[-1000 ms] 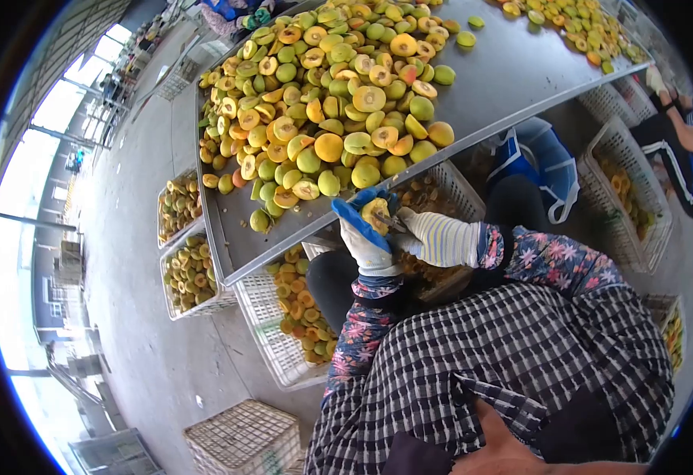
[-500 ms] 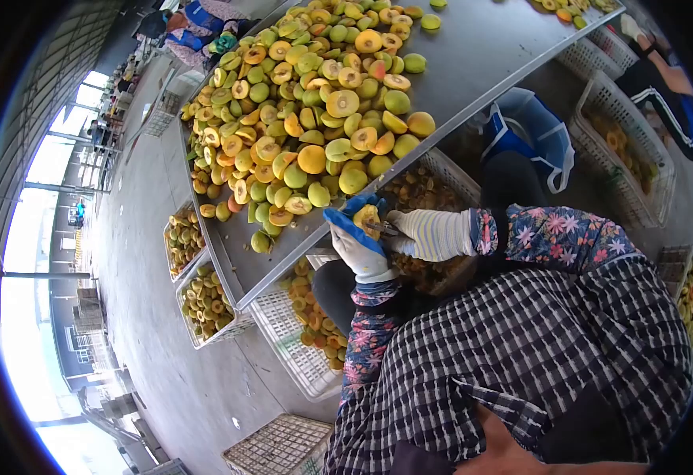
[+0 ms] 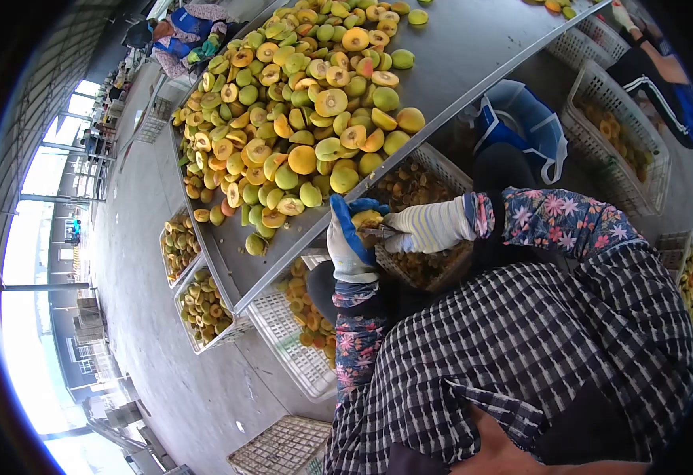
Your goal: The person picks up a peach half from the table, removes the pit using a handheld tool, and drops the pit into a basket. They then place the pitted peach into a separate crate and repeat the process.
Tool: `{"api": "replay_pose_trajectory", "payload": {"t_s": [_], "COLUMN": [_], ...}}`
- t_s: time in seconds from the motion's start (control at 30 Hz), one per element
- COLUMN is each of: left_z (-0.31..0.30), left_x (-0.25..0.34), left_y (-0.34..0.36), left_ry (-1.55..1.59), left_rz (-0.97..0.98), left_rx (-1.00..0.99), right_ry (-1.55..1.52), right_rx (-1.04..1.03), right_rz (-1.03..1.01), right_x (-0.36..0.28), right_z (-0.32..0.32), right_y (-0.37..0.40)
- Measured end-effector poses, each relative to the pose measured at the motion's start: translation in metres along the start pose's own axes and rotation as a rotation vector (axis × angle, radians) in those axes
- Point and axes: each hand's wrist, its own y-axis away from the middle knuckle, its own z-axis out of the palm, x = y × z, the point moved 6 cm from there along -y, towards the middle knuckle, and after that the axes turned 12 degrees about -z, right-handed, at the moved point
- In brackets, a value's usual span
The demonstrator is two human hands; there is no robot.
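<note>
My left hand (image 3: 349, 247), in a white glove with a blue palm, is wrapped around a yellow peach half (image 3: 367, 217) just off the table's front edge. My right hand (image 3: 427, 228), in a striped knit glove, grips a small metal tool (image 3: 379, 231) whose tip is at the cut face of the fruit; most of the tool is hidden in the fist. Below both hands stands a crate (image 3: 451, 165) holding brownish pits and scraps. Beyond them, a large heap of halved peaches (image 3: 303, 158) covers part of the metal table (image 3: 457, 55).
Several crates of peach halves stand on the floor, including a white crate (image 3: 283, 348) by my left knee. A blue bag (image 3: 527, 119) lies under the table at right. Another person (image 3: 184, 36) works at far left; another person's leg (image 3: 655, 87) shows at right.
My left hand has tipped more upright, its fingers straighter around the peach half. The tool stays at the fruit. The whole view has shifted slightly.
</note>
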Motion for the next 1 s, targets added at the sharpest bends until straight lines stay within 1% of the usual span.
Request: {"api": "replay_pose_trajectory", "payload": {"t_s": [0.07,0.1,0.17,0.2,0.23,0.3,0.33,0.4,0.43,0.53,0.57,0.63,0.67,0.73,0.77,0.87,0.97,1.0], "left_z": [0.002,-0.004,0.000,0.006,0.016,0.015,0.014,0.010,0.009,0.004,0.008,0.011,0.012,0.015,0.016,0.018,0.022,0.023], "left_x": [0.006,0.002,-0.010,0.001,0.012,-0.005,-0.009,-0.017,-0.018,-0.025,-0.027,-0.014,-0.012,-0.016,-0.019,-0.018,-0.014,-0.014], "left_y": [0.008,0.002,-0.005,0.000,0.007,0.002,-0.001,-0.001,-0.002,-0.011,-0.011,-0.005,-0.003,-0.005,-0.005,-0.005,-0.005,-0.005], "left_ry": [-0.656,-0.259,0.536,0.533,0.527,0.660,0.652,0.638,0.573,0.377,0.492,0.497,0.497,0.650,0.727,0.737,0.804,0.827], "left_rz": [0.391,0.164,-0.279,-0.173,-0.069,-0.098,-0.145,-0.241,-0.240,-0.282,-0.352,-0.304,-0.282,-0.332,-0.357,-0.396,-0.391,-0.389], "left_rx": [-0.025,-0.036,-0.061,0.003,0.066,0.073,0.093,0.136,0.074,-0.005,-0.042,0.041,0.079,0.077,0.078,0.042,0.023,0.007], "right_ry": [-0.241,-0.203,0.100,0.250,0.214,0.028,-0.063,-0.018,0.003,0.117,-0.093,-0.514,-0.663,-0.960,-0.995,-0.867,-1.228,-1.269], "right_rx": [-0.010,0.041,0.096,0.127,0.192,0.209,0.215,0.161,0.132,0.119,0.130,0.152,0.166,0.193,0.177,0.221,0.198,0.162], "right_rz": [0.180,0.094,0.065,0.049,0.039,-0.007,-0.030,-0.046,-0.054,-0.095,0.036,0.302,0.299,0.288,0.306,0.305,0.323,0.318], "right_x": [-0.007,-0.003,-0.002,-0.005,0.009,0.021,0.022,0.019,0.017,0.023,0.028,0.017,0.015,0.013,0.016,0.011,0.011,0.012], "right_z": [-0.001,-0.001,-0.010,-0.014,-0.009,0.001,0.002,0.001,0.000,0.006,0.009,0.024,0.029,0.037,0.037,0.033,0.039,0.040], "right_y": [0.006,0.002,0.002,0.003,0.001,-0.003,-0.004,0.000,0.001,0.001,0.003,0.009,0.009,0.009,0.009,0.010,0.012,0.012]}}
